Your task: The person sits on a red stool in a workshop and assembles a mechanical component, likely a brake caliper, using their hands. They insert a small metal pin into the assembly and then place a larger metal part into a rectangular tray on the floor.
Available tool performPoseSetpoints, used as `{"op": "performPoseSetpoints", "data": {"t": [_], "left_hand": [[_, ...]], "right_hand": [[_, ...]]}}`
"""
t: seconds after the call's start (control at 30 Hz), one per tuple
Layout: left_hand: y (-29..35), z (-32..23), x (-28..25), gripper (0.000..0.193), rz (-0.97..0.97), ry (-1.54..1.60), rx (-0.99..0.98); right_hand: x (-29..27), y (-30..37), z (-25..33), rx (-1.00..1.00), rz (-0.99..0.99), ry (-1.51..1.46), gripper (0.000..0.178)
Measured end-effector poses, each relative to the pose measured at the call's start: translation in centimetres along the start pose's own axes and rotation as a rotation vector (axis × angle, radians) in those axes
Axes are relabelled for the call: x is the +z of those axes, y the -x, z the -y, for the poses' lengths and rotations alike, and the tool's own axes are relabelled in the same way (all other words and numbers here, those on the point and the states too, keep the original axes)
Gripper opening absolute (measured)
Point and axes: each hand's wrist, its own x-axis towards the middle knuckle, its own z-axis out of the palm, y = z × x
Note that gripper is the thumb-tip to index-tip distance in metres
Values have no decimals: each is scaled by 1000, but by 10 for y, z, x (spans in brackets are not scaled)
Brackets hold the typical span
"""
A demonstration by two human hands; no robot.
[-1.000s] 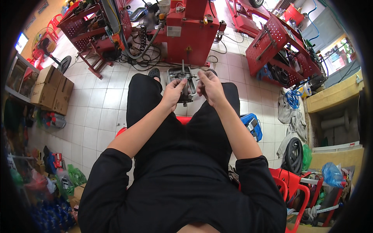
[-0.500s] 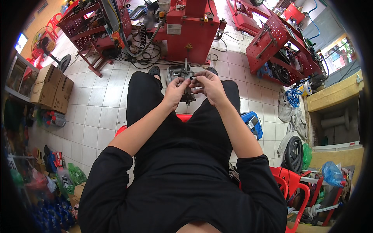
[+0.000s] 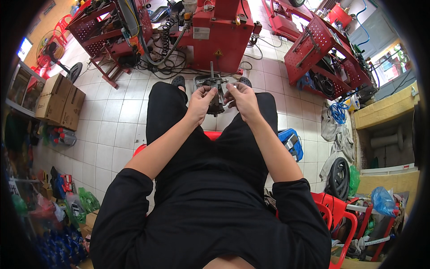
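Note:
Between my knees is a dark grey metal mechanical assembly (image 3: 217, 106) with a thin rod pointing away from me. My left hand (image 3: 199, 104) is closed on its left side, the thumb lying over the metal. At the right side of the assembly is my right hand (image 3: 243, 99), its thumb and fingertips drawn together in a pinch. Whatever is in that pinch is too small to make out. A grey tray (image 3: 197, 80) shows partly behind the assembly, on the floor between my feet.
Ahead stands a red machine (image 3: 219, 42) with cables and hoses on the tiled floor. Red perforated tool carts (image 3: 313, 56) flank it. Cardboard boxes (image 3: 59, 102) are at the left. A blue case (image 3: 291, 144) lies by my right leg, and a red chair (image 3: 329, 208) is behind it.
My hands have moved slightly apart. The metal assembly has tilted and shifted a little away from me, its rod now farther forward and left.

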Motion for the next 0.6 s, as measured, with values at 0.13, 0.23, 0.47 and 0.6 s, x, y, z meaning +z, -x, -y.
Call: {"op": "performPoseSetpoints", "data": {"t": [0.13, 0.23, 0.47, 0.6], "left_hand": [[1, 2, 4, 22, 18, 50, -41], [1, 4, 2, 24, 31, 42, -35], [7, -2, 6, 20, 43, 100, -60], [3, 0, 0, 18, 40, 107, -80]], "right_hand": [[-1, 1, -9, 107, -86, -70, 24], [6, 3, -13, 140, -113, -127, 27], [11, 5, -16, 127, -129, -209, 26], [11, 7, -14, 122, -87, -195, 21]]}}
